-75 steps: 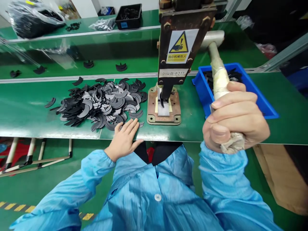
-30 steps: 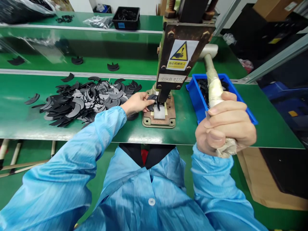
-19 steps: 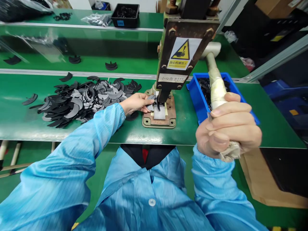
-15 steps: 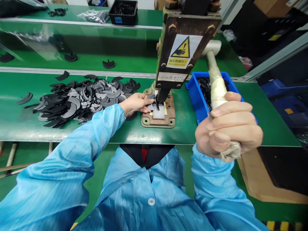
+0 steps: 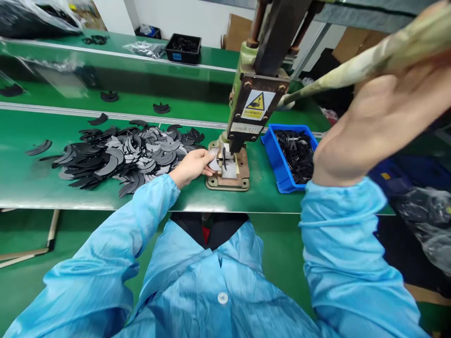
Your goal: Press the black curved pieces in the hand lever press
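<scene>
Raised since half a second ago, the right hand (image 5: 384, 112) now sits at the upper right of the frame, closed around the wrapped press lever (image 5: 355, 70), which slants up from the hand press (image 5: 255, 101) at centre; blur hides the fingers, so the grip seems full but is hard to judge. At frame centre, the left hand (image 5: 192, 166) pinches a grey crescent piece (image 5: 213, 160) at the press base plate (image 5: 227, 180), right under the ram. Left of it, a loose heap of dark crescent pieces (image 5: 127, 152) spreads over the green counter (image 5: 70, 188). A blue bin (image 5: 278, 159) of black parts stands just right of the base plate. Behind, a second green belt level carries a few stray pieces, a black tray (image 5: 183, 47) and bagged parts at the upper left. Cardboard boxes and a white wall close the room at the top.
</scene>
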`<state>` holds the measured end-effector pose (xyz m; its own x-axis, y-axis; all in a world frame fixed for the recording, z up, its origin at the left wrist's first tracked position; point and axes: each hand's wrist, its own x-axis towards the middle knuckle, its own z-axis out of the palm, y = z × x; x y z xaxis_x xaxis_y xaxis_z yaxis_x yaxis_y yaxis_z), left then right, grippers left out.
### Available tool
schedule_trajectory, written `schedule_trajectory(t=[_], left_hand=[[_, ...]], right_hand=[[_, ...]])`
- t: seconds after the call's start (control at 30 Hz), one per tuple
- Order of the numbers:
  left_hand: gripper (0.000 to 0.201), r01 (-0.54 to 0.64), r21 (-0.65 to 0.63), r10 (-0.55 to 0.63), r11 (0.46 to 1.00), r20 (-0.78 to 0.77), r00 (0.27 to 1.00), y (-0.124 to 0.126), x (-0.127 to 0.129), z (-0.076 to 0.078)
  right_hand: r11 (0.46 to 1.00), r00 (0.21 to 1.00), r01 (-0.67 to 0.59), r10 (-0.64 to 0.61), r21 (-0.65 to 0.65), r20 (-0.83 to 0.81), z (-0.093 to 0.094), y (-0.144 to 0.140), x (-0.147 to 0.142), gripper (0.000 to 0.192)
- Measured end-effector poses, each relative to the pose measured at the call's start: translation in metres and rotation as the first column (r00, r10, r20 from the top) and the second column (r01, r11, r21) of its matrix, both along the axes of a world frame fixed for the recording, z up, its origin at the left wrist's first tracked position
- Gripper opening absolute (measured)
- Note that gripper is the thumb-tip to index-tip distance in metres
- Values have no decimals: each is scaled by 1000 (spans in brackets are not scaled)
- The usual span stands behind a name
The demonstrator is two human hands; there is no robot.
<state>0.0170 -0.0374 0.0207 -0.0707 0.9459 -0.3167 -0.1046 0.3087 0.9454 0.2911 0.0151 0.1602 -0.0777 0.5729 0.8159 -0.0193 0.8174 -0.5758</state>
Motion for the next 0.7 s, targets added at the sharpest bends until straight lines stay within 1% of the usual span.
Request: schedule_trajectory(t=[0.03,0.07,0.1,0.13,0.17,0.2,0.23,0.27,0.3,0.37,0.43,0.5,0.6,0.7], left_hand=[[43,-4,38,4,999,0,1000,-12,-2,5],[46,-2,78,2,997,4,1000,-24,-4,10],[48,7,116,-8,993,10,1000,-36,-6,15],[50,21,147,-23,989,16,1000,-48,-7,19],[51,35,171,-39,985,20,999,-58,-7,22],[53,49,187,-53,981,19,998,-68,-6,25],[54,59,197,-63,979,16,998,-76,-5,26],[54,65,200,-68,978,12,998,-83,-3,26],[55,68,199,-71,978,7,997,-88,-1,25],[55,79,192,-80,978,-2,997,-96,5,21],[53,90,184,-89,979,-14,996,-102,11,18],[51,95,182,-89,979,-40,995,-106,15,17],[48,101,167,-86,981,-96,992,-110,18,21],[46,144,137,-125,980,-142,982,-111,18,27]], right_hand=[[987,988,106,-90,125,-128,-12,-1,-4,40],[960,962,212,-173,181,-210,-31,-5,-10,46],[968,967,213,-189,133,-170,-55,-12,-16,40],[986,981,167,-165,14,-105,-82,-21,-23,34],[983,997,70,-74,-172,-19,-109,-32,-30,34],[938,999,-38,48,-345,20,-135,-44,-38,39],[874,988,-121,154,-471,32,-156,-57,-45,42],[848,978,-150,202,-509,49,-173,-69,-53,44],[829,971,-168,232,-534,55,-185,-80,-60,43],[826,970,-164,234,-539,64,-197,-95,-74,36],[836,977,-140,205,-530,65,-198,-103,-82,31],[852,983,-114,172,-511,67,-196,-107,-85,30],[881,987,-84,138,-466,82,-197,-112,-83,28],[912,985,-59,120,-405,126,-199,-118,-79,24]])
